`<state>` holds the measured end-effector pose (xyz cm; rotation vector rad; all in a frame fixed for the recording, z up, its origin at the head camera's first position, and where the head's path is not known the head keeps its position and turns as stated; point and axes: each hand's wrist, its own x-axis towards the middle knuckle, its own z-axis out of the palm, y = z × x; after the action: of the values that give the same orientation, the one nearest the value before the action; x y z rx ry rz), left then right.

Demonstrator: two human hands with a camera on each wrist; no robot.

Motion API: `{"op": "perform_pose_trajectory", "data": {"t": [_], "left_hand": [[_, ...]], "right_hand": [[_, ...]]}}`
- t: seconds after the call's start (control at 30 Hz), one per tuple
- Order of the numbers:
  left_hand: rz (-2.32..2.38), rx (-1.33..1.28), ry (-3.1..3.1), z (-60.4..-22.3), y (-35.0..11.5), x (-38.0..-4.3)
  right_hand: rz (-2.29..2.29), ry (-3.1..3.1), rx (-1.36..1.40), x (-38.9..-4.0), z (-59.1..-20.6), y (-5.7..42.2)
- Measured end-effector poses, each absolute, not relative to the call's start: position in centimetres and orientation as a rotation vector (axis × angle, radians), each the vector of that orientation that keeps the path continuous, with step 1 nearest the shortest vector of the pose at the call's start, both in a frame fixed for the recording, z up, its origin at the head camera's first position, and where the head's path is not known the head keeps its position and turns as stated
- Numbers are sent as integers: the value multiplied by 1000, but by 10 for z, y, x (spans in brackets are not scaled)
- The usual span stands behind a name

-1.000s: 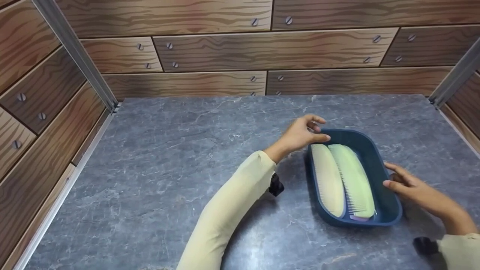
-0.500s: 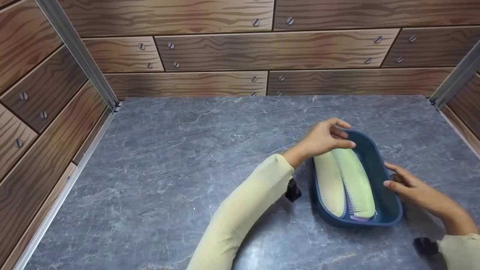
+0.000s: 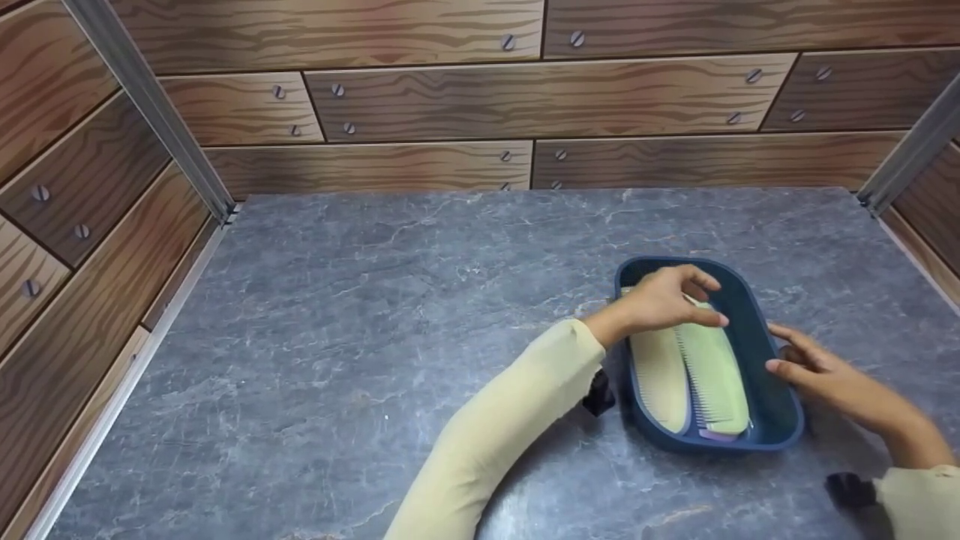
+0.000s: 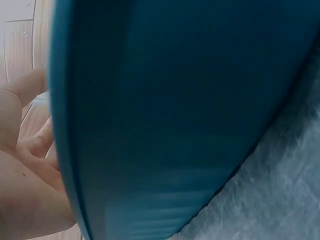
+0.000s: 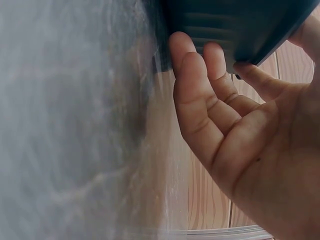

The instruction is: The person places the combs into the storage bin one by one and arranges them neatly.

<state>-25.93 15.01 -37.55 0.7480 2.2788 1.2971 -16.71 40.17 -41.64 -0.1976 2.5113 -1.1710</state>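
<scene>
A dark blue rectangular tub with rounded corners stands at the right of the table. Inside, a cream comb and a pale green comb lie side by side lengthwise; a sliver of purple peeks out under the green one's near end. My left hand reaches over the tub's left rim, thumb and fingers spread apart above the combs, covering their far ends. My right hand holds the right wall, thumb at the rim and fingers against the outside. In the right wrist view those fingers bend against the wall.
The grey marbled table carries the tub. Wood-print panels rise behind it and at both sides, with metal corner posts at the back.
My left hand has moved right and toward me, from the tub's far left corner to over the combs. The right hand and the tub have stayed in place.
</scene>
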Motion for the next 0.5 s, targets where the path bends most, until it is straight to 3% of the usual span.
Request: {"op": "perform_pose_trajectory", "data": {"t": [0.5], "left_hand": [[1055,698,2341,-383,158,-256]], "right_hand": [[-1205,2471,-232,-168,-415,405]]}}
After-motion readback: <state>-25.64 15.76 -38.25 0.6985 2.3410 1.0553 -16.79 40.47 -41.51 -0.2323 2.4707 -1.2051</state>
